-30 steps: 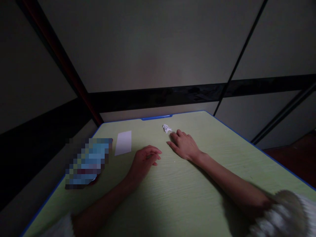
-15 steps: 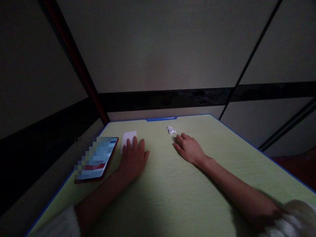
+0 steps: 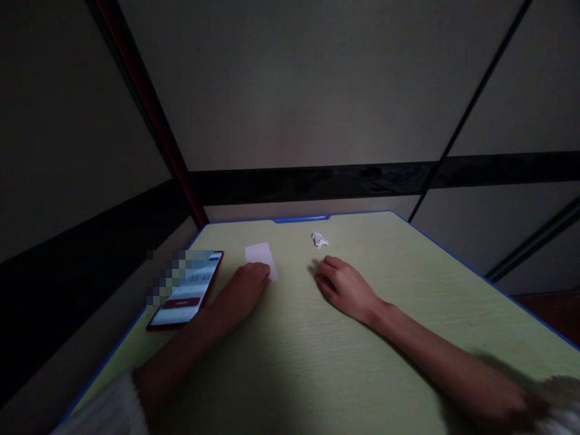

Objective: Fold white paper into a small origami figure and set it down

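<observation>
My left hand (image 3: pixel 244 289) is closed on the near right corner of a white sheet of paper (image 3: pixel 260 254), thumb and fingers pinched together. The sheet lies at a slant, just off or on the tabletop; I cannot tell which. My right hand (image 3: pixel 347 287) rests on the table with its fingers curled inward, and nothing shows in it. Just beyond its knuckles sits a small folded white paper figure (image 3: pixel 319 240), shaped like a frog, apart from the fingers.
A phone (image 3: pixel 190 296) in a red case lies left of my left hand, its screen lit and partly blurred out. The light green table (image 3: pixel 294 350) has a blue edge and a blue strip (image 3: pixel 301 219) at the back. Pale panels with black bands stand behind it.
My left hand has gone from lying spread over the sheet to pinching it, and the sheet has moved right and turned. My right hand's fingers have curled in.
</observation>
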`<state>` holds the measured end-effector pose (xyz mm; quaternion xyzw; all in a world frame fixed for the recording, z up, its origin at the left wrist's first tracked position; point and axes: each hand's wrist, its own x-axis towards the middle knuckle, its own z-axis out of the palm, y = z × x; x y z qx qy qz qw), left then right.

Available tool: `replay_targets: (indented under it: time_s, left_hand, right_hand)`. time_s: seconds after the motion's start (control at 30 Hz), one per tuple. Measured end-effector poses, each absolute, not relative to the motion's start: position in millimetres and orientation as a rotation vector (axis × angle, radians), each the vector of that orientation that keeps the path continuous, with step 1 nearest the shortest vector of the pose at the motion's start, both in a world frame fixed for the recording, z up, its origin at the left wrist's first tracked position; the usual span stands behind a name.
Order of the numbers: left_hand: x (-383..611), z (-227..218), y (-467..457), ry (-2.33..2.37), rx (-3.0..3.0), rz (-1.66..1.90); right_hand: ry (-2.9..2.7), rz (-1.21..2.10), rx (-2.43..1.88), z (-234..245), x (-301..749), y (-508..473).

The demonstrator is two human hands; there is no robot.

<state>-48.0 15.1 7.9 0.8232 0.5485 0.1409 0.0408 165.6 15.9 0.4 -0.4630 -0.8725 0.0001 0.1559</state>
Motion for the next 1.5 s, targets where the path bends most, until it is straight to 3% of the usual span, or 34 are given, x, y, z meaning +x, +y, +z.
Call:
replay_targets:
  time_s: [1.17, 1.5]
  left_hand:
    - [-44.8, 9.5, 19.5, 1.536, 2.578, 0.316]
    - [-47.3, 11.1, 17.8, 1.225, 2.723, 0.372]
  right_hand:
    - [-2.476, 0.141, -1.134, -4.5, 163.2, 11.7]
    - [-2.483, 0.123, -1.115, -3.7, 163.7, 11.7]
